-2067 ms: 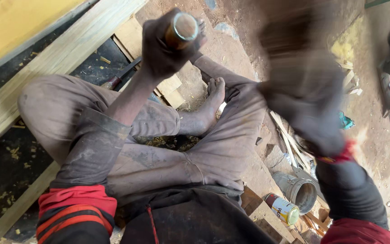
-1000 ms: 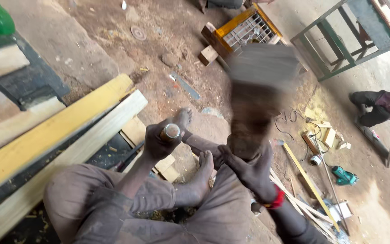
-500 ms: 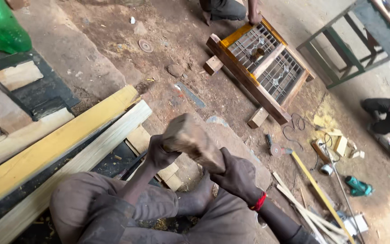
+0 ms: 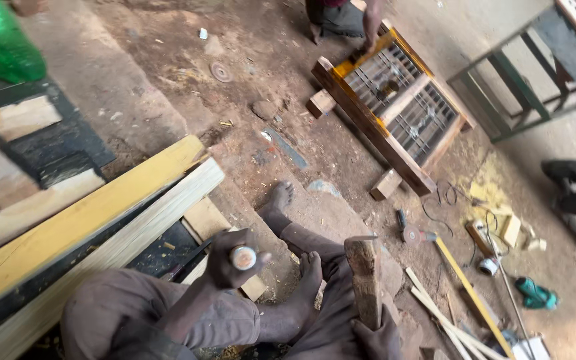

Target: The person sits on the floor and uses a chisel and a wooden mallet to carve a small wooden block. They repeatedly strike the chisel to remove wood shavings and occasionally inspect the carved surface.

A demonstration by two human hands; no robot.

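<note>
Head view, only camera.

Left hand (image 4: pixel 231 263), lower centre-left of frame: fingers clamped round the handle of a chisel (image 4: pixel 243 257), round metal end cap facing the camera. Blade is hidden under the fist, so I can't tell where the edge sits. Small wood block (image 4: pixel 253 287) lies just beneath the hand, between the knees.

Right hand (image 4: pixel 375 337), bottom centre-right, partly cut off by the frame edge: fingers closed on the lower end of a wooden mallet (image 4: pixel 365 277), a rough block held upright, top level with the chisel cap and near it, not touching.

Bare feet (image 4: pixel 278 203) stretch up-frame from the hands, one heel close to the block. Long pale planks (image 4: pixel 101 227) run diagonally on the left over dark boards.

Upper right: wooden window frame with metal grille (image 4: pixel 395 110) flat on the dirt floor (image 4: pixel 168 80), another person's hand (image 4: pixel 370 23) on its far corner. Offcuts, cable and a green drill (image 4: pixel 535 293) are scattered lower right. Green bottle (image 4: pixel 1 40) top left.

Risks, as I judge them:
- Mallet face is narrow and uneven; an off-centre hit on the small cap could glance onto the left knuckles.
- Block looks unclamped; it could skid and send the edge toward the foot.
- Loose offcuts and cable near the right leg could snag.
</note>
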